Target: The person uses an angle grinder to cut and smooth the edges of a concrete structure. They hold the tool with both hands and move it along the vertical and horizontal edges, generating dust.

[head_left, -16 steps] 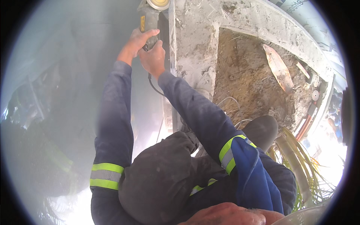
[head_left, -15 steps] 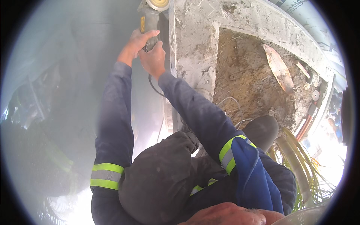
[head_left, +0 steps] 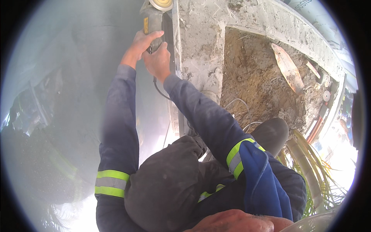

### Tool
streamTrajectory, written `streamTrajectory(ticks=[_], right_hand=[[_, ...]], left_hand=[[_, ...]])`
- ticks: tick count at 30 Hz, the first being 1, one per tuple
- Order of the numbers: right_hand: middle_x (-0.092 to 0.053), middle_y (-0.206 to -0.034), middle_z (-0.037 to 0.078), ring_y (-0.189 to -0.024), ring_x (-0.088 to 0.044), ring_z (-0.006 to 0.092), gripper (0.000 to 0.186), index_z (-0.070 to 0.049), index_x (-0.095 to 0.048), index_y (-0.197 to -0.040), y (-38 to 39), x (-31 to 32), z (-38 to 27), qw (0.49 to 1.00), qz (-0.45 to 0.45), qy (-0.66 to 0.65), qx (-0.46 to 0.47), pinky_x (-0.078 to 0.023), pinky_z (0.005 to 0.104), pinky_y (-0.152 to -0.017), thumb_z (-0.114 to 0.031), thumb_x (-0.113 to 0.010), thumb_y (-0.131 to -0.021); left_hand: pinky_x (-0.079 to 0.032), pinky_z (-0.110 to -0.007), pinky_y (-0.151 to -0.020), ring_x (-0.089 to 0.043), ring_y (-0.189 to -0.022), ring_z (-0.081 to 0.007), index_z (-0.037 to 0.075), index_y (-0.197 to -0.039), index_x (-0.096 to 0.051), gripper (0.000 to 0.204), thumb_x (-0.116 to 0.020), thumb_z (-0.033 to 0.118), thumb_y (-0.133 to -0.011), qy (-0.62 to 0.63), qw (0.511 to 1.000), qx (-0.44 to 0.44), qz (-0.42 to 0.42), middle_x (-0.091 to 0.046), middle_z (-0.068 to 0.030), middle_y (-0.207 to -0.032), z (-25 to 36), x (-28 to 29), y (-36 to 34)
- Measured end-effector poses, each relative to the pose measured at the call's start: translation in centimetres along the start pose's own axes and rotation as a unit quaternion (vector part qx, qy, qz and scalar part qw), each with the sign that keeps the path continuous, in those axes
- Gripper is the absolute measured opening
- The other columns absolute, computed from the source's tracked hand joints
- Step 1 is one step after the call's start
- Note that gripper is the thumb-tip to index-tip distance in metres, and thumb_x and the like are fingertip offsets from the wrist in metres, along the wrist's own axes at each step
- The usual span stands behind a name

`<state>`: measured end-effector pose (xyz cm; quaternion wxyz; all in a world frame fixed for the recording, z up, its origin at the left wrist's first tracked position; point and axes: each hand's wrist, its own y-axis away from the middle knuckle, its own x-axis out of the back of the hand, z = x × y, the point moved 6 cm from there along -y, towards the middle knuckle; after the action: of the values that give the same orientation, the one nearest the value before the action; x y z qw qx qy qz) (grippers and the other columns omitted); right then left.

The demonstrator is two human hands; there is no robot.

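An angle grinder, grey with a yellow label, is held at the top of the view beside the edge of a concrete ledge. Its round pale-yellow disc shows at the upper border, partly cut off. My left hand is closed around the grinder's body, thumb laid across it. Just behind, my right hand wraps the rear of the same tool. A dark cord runs back from it under my right sleeve. What the disc touches, if anything, I cannot make out.
Rough concrete ledge borders a recessed patch of brown soil. On the soil lie a long flat board and a loose cable. Palm fronds rise at lower right. Pale dusty haze covers the left side.
The grinder has shifted very slightly left and up in the picture. Both hands keep the same hold.
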<state>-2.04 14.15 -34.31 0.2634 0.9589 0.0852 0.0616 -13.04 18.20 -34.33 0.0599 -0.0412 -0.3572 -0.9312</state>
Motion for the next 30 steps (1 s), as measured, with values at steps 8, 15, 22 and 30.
streamTrajectory(ticks=[8,15,22,30], right_hand=[[-0.069,-0.097,0.030,-0.093,-0.072,0.0444,0.048,0.010,-0.046,-0.105,-0.9,0.5,-1.5,1.000,-0.011,-0.002,-0.021,-0.056,0.0482,-0.081,-0.019,-0.077,-0.084],[-0.069,-0.097,0.029,-0.093,-0.072,0.0426,0.050,0.011,-0.047,-0.106,-0.9,0.7,-2.3,0.998,-0.017,-0.023,-0.055,-0.056,0.0479,-0.083,-0.021,-0.077,-0.083],[-0.068,-0.092,0.025,-0.083,-0.073,0.0340,0.053,0.010,-0.047,-0.104,0.4,-0.1,0.1,1.000,-0.012,0.000,-0.020,-0.057,0.0438,-0.074,-0.025,-0.080,-0.083],[-0.068,-0.089,0.024,-0.080,-0.072,0.0349,0.052,0.008,-0.046,-0.103,2.3,0.1,0.1,0.999,-0.014,-0.005,-0.030,-0.057,0.0447,-0.072,-0.025,-0.081,-0.083]], left_hand=[[-0.056,-0.034,-0.071,-0.069,-0.086,-0.0186,-0.002,-0.119,-0.062,0.053,-0.080,0.035,-0.086,-0.014,1.000,0.015,0.009,-0.067,-0.0091,-0.099,0.7,0.1,-1.4],[-0.056,-0.034,-0.072,-0.069,-0.084,-0.0198,-0.002,-0.119,-0.063,0.054,-0.080,0.037,-0.086,-0.036,0.998,0.041,0.014,-0.067,-0.0097,-0.099,1.1,0.4,-1.7],[-0.058,-0.035,-0.073,-0.069,-0.085,-0.0195,-0.003,-0.120,-0.062,0.054,-0.080,0.035,-0.086,-0.004,1.000,0.015,-0.002,-0.067,-0.0103,-0.099,-0.2,0.2,0.3],[-0.057,-0.035,-0.073,-0.069,-0.086,-0.0188,-0.001,-0.120,-0.061,0.051,-0.080,0.032,-0.087,0.000,1.000,0.028,0.007,-0.067,-0.0095,-0.100,-0.6,0.2,2.1]])
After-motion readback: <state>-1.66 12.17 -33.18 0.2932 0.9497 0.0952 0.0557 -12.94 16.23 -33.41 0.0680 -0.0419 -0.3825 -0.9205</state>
